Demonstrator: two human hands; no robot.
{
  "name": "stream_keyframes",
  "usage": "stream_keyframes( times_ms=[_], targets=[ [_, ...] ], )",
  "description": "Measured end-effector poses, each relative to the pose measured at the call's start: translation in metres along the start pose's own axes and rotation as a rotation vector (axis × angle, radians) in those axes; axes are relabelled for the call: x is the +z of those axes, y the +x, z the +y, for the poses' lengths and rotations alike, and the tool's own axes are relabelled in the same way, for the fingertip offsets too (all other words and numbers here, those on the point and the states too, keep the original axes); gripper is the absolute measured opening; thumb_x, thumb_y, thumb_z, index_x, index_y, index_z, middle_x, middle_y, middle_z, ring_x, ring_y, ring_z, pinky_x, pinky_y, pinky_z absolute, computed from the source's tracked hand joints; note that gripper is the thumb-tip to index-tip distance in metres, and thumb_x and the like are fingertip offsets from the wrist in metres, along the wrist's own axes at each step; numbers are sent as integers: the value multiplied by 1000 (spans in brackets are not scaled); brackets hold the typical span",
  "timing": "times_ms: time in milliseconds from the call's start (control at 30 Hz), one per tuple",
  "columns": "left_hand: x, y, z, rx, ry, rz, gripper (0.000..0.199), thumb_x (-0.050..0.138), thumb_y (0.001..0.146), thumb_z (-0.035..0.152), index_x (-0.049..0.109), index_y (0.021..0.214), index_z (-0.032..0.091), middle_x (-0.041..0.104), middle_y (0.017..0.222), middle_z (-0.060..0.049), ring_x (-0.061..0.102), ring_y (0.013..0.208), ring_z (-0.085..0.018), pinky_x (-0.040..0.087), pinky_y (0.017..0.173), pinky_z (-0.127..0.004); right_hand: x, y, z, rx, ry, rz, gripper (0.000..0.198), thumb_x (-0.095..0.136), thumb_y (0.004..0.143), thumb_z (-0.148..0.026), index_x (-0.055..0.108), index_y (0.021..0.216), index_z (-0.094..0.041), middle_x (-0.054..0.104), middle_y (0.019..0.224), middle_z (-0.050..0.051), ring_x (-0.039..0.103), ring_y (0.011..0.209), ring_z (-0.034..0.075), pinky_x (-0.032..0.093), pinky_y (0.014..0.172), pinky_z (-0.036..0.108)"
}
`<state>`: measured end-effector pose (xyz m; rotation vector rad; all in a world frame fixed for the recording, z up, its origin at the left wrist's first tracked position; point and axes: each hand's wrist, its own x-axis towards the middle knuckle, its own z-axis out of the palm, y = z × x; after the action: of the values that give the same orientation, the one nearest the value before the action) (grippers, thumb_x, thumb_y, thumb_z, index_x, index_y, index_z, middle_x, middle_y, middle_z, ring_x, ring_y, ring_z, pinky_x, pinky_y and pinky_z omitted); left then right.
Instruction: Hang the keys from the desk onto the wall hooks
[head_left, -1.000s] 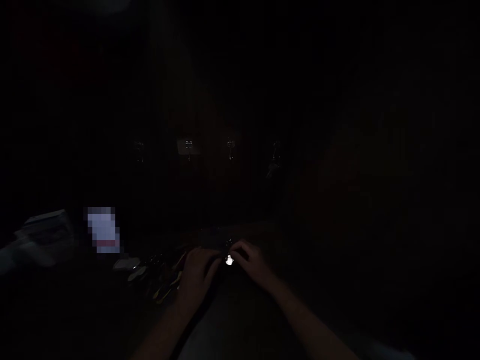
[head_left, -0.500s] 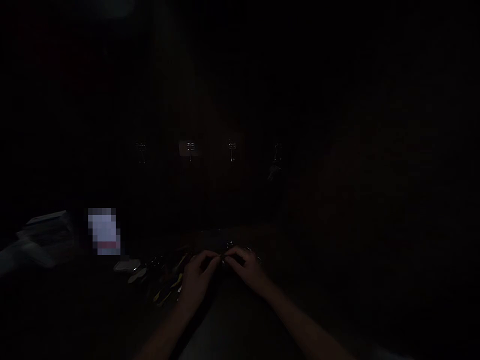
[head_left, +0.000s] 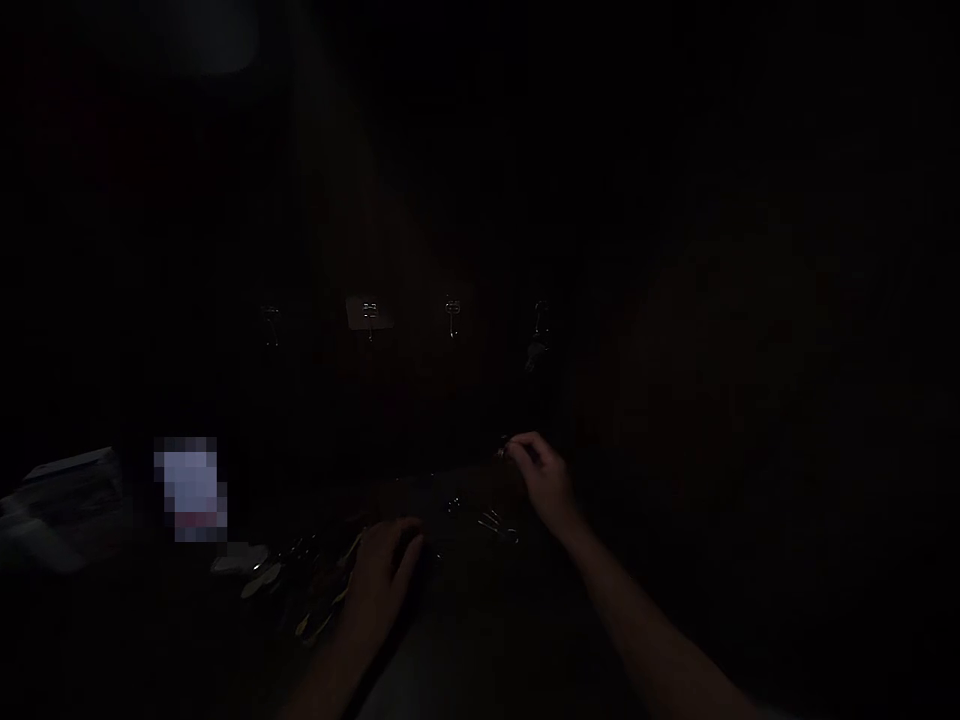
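Note:
The scene is very dark. My right hand is raised over the far side of the work surface, thumb and fingers pinched together. A small dark thing shows at its fingertips, too dim to name. Below it lie a few thin, shiny metal pieces, and left of these are small glinting bits. Lower down, my left hand rests near the surface, its fingers bent and the thumb apart; nothing shows in it. Beside that hand spreads a pile of small items with yellow parts.
Several metal clips hang in a row at the back, one over a pale card. To the left are a bright pixelated rectangle, a see-through box and flat pale pieces.
My hands were together at their fingertips; the right has moved up and away to the right with a small thing. The left has stayed low, its thumb now apart. The view has shifted slightly.

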<state>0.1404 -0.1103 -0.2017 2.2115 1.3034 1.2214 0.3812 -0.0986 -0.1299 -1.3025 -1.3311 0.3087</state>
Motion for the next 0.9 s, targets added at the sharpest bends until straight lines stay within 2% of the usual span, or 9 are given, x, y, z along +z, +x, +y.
stream_keyframes(
  times_ms=[100, 233, 400, 567, 733, 900],
  targets=[
    [4, 0, -5, 11, 22, -5, 23, 49, 85, 35, 63, 99, 24, 69, 97, -5, 62, 92, -24, 48, 82, -40, -22, 36, -10, -73, -54, 223, 25, 44, 82, -44, 54, 78, -21, 59, 72, -1, 53, 65, 15, 42, 63, 25],
    [8, -1, -11, 29, 39, -9, 23, 49, 85, 35, 62, 102, 25, 68, 99, -5, 62, 95, -24, 48, 85, -41, -44, 82, -25, -198, -59, 367, 21, 44, 82, -41, 51, 79, -21, 61, 77, 1, 57, 74, 17, 44, 68, 28],
    [8, 0, -11, 25, 52, -7, 22, 50, 84, 33, 63, 99, 24, 69, 97, -6, 62, 92, -24, 50, 82, -40, -52, 124, -36, -194, -72, 399, 15, 44, 81, -34, 49, 77, -21, 58, 69, -1, 56, 66, 15, 42, 61, 26],
    [4, 1, -7, -4, 63, -45, 22, 49, 85, 33, 63, 99, 26, 68, 99, -5, 62, 94, -23, 49, 82, -39, -49, 148, -37, -217, -143, 410, 12, 44, 79, -30, 50, 74, -21, 54, 67, -2, 52, 64, 15, 40, 61, 27],
    [5, 2, -10, -3, 72, -59, 21, 48, 85, 31, 63, 99, 24, 68, 99, -5, 61, 95, -23, 48, 84, -40, -45, 153, -35, -209, -191, 394, 12, 44, 77, -27, 52, 71, -20, 55, 67, 0, 52, 66, 16, 40, 66, 29],
    [7, 3, -13, 35, 70, -66, 20, 48, 85, 30, 63, 98, 24, 69, 97, -5, 61, 93, -23, 48, 83, -39, -42, 140, -29, -177, -159, 372, 17, 46, 78, -33, 55, 72, -20, 59, 68, 0, 54, 69, 17, 42, 68, 30]
  ],
)
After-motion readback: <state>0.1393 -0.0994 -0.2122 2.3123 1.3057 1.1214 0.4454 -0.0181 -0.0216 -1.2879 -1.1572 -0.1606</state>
